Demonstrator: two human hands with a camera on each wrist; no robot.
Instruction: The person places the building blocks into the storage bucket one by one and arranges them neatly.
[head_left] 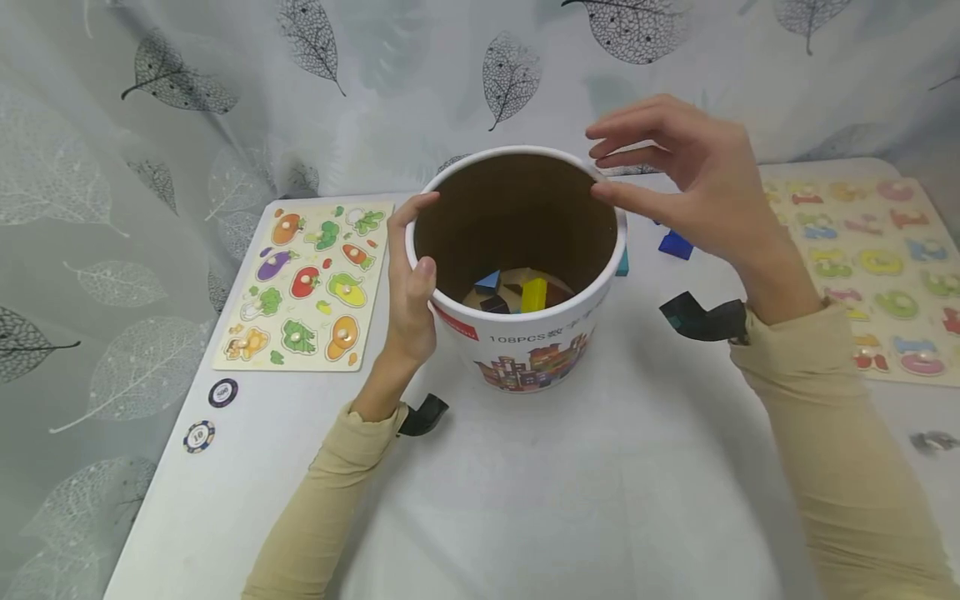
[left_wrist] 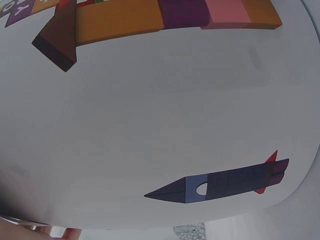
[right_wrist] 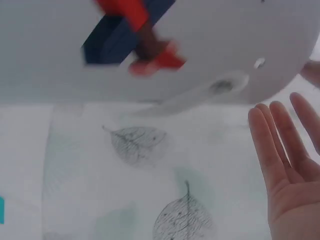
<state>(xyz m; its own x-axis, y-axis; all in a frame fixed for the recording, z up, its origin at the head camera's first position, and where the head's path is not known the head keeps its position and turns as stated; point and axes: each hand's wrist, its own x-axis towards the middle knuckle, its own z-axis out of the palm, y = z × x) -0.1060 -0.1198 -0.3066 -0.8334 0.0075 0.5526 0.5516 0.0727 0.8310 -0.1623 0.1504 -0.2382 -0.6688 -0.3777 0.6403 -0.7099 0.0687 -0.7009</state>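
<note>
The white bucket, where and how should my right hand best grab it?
Grip the white bucket by the right side of its rim, probably coming from the right and pinching across the edge. It opens upward, leaving that edge exposed, and your left hand holds the opposite side, so the two grips should balance.

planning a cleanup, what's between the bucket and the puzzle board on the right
In the head view, a blue block and a partly hidden teal block lie between the bucket and puzzle board; the right hand is raised above.
</note>
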